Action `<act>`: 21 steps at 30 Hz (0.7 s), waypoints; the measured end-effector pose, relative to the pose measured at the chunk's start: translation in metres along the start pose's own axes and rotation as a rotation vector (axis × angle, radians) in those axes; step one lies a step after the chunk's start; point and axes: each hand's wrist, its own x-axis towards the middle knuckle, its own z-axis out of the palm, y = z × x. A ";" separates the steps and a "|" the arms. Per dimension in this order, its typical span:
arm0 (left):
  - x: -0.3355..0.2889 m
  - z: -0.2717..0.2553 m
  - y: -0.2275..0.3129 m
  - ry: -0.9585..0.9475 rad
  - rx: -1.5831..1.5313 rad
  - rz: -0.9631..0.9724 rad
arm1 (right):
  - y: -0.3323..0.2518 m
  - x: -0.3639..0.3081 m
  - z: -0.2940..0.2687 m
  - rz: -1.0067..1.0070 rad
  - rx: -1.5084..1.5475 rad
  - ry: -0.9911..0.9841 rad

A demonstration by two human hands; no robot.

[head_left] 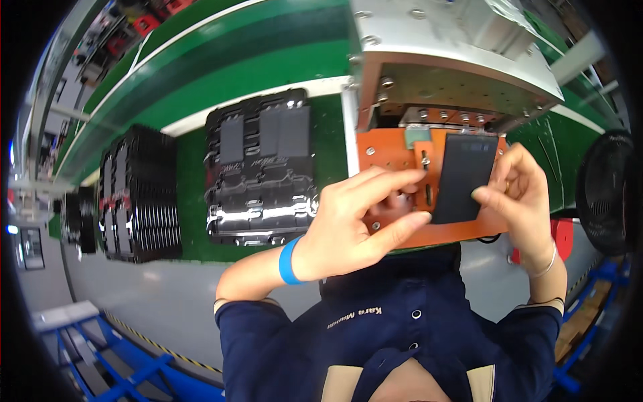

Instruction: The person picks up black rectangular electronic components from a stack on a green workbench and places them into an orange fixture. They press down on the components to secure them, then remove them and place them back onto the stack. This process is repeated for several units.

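Step in hand (judged): positioning the black panel [465, 175] at the orange plate [387, 146], under the front of the metal machine [439, 40]. Next move, by the same judgement, calls for squaring the panel edges w/ the plate and guiding the free edge w/ the L. fingers, R. pinch firm, all fingertips clear of the machine above. R. hand [526, 197]: fingers closed on the panel's R. edge, thumb on the upper face, remaining fingers curled at/behind the edge. L. hand [351, 218]: fingers spread, wide gap btwn thumb and index; nothing seen gripped. L. index tip is over the plate, near its slot; L. thumb tip is at the panel's lower L. edge, contact n/a (cannot tell). Panel pos.: btwn the two sets of fingers, long side running away from the wearer, slightly slanted; whether it rests on the plate or is held just above cannot be told. Ref. surroundings: black tray [261, 171] L. of the L. fingers, tray stack [155, 201] farther L., both on the green desk [192, 208].
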 end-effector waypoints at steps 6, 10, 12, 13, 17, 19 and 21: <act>-0.049 -0.019 0.003 0.542 -0.165 -0.151 | -0.001 0.028 0.071 -0.330 -0.276 -0.319; -0.090 -0.095 -0.038 0.943 -0.005 -0.236 | -0.008 0.075 0.101 -0.773 -0.974 -0.483; -0.128 -0.131 -0.074 0.883 0.053 -0.338 | 0.002 0.101 0.126 -0.941 -1.154 -0.539; -0.138 -0.137 -0.091 0.858 0.090 -0.371 | 0.013 0.113 0.141 -0.973 -1.241 -0.535; -0.142 -0.118 -0.095 0.739 0.843 -0.428 | 0.058 0.153 0.182 -1.132 -1.545 -0.499; -0.138 -0.106 -0.096 0.762 1.002 -0.345 | 0.071 0.164 0.191 -1.215 -1.733 -0.470; -0.140 -0.099 -0.096 0.725 1.053 -0.293 | 0.082 0.170 0.195 -1.273 -1.823 -0.481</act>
